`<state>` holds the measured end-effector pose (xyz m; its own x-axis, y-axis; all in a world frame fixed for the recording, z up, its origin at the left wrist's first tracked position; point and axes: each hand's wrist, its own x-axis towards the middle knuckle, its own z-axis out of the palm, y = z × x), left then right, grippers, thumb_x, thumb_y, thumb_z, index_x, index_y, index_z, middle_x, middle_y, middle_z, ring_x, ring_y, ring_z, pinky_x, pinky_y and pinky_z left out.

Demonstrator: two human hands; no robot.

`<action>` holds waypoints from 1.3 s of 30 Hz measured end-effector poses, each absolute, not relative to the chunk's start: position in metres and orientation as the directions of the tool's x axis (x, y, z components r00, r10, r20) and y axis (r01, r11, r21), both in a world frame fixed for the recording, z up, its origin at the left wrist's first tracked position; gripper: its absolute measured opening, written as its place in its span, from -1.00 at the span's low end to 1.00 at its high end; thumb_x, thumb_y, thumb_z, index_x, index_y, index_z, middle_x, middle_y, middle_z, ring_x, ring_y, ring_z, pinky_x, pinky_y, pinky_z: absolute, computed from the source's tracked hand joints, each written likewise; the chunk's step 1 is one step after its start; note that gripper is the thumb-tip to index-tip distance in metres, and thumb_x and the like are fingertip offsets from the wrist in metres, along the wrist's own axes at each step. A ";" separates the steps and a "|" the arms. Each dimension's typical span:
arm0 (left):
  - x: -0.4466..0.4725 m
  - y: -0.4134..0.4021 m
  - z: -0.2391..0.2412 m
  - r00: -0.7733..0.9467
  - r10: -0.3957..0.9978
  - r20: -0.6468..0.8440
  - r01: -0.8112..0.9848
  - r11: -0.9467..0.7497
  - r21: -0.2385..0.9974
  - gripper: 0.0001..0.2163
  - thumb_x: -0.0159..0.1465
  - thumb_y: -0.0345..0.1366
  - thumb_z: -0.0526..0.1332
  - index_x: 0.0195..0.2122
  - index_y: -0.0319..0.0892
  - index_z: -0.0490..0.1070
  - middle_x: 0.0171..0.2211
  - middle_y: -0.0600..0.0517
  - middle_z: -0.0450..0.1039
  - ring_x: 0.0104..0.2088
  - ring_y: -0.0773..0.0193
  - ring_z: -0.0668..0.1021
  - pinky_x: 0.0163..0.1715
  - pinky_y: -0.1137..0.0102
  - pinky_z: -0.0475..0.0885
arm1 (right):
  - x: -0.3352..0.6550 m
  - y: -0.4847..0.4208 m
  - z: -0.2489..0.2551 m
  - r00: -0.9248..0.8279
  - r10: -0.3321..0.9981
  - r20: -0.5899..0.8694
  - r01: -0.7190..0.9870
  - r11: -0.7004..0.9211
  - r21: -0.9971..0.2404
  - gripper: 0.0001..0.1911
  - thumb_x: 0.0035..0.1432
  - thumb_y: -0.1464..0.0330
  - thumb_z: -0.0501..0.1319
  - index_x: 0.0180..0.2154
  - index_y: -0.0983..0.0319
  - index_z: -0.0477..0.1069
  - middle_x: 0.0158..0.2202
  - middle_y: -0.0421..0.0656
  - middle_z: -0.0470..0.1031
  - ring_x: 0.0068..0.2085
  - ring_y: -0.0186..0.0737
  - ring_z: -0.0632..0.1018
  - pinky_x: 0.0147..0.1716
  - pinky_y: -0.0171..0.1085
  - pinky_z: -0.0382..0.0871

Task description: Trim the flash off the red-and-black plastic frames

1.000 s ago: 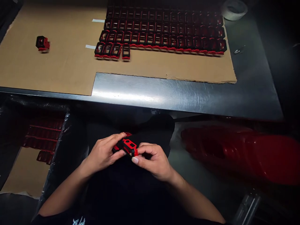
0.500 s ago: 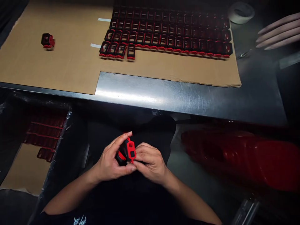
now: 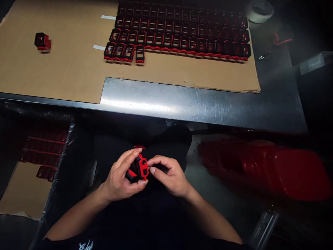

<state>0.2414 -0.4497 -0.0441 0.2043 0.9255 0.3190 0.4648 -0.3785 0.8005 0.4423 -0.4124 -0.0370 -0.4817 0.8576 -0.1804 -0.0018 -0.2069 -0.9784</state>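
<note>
Nearest us, the white lettering (image 3: 87, 246) on our dark shirt is too cropped to read. Over our lap, our left hand (image 3: 119, 180) clamps a red-and-black plastic part (image 3: 142, 167), and our right hand (image 3: 170, 175) pinches its right edge with the fingertips. To the left, a plastic-lined box (image 3: 65, 149) holds rows of dark red pieces (image 3: 39, 156). Farther off, on the steel table (image 3: 182, 104), a cardboard sheet (image 3: 65, 73) carries tight rows of assembled parts (image 3: 179, 34), with a lone part (image 3: 42, 41) at far left.

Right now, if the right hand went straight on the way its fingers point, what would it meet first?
The red-and-black part held in the left hand: the right hand points left at it. Whether its fingertips touch the part is unclear.
</note>
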 end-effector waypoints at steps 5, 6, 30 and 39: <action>0.243 -0.451 -0.047 0.188 0.943 0.273 0.433 -0.329 0.839 -0.21 0.12 -0.35 0.39 0.37 -0.12 0.10 0.16 -0.23 0.43 0.11 0.05 0.54 0.02 0.14 0.59 | 0.440 -0.414 -0.035 -0.560 0.755 -0.341 -0.183 -0.514 -0.838 -0.81 0.16 0.35 0.38 -0.16 0.20 0.56 -0.30 -0.19 0.60 -0.31 -0.31 0.59 -0.27 -0.32 0.46; 0.243 -0.452 -0.047 0.188 0.946 0.264 0.428 -0.321 0.845 -0.21 0.12 -0.35 0.39 0.37 -0.11 0.11 0.16 -0.22 0.43 0.11 0.05 0.55 0.02 0.13 0.59 | 0.439 -0.415 -0.036 -0.579 0.728 -0.368 -0.208 -0.568 -0.796 -0.79 0.12 0.33 0.42 -0.17 0.21 0.55 -0.32 -0.21 0.58 -0.33 -0.33 0.58 -0.28 -0.32 0.46; 0.241 -0.454 -0.069 0.272 0.797 0.539 0.636 -0.569 0.521 0.06 0.18 -0.36 0.41 0.46 -0.11 -0.42 0.06 -0.31 0.55 -0.31 0.18 0.69 -0.38 0.33 0.63 | 0.431 -0.421 -0.037 -0.388 0.921 0.021 0.066 0.051 -0.997 -0.67 0.09 0.44 0.40 -0.07 0.10 0.55 -0.24 -0.16 0.65 -0.34 -0.24 0.63 -0.39 -0.28 0.59; 0.241 -0.448 -0.057 0.279 0.824 0.492 0.511 -0.562 0.651 0.03 0.20 -0.30 0.39 0.46 -0.13 -0.39 0.10 -0.27 0.53 -0.21 0.21 0.70 -0.28 0.35 0.62 | 0.439 -0.418 -0.051 -0.556 0.746 -0.366 -0.255 -0.572 -0.780 -0.62 0.08 0.32 0.44 -0.03 0.15 0.55 -0.19 -0.14 0.63 -0.31 -0.24 0.67 -0.35 -0.29 0.59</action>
<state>0.2415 -0.4483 -0.0571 0.2794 0.8244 0.4923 0.5109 -0.5617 0.6508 0.4388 -0.4176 -0.0511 -0.5558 0.7464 -0.3661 -0.2548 -0.5721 -0.7796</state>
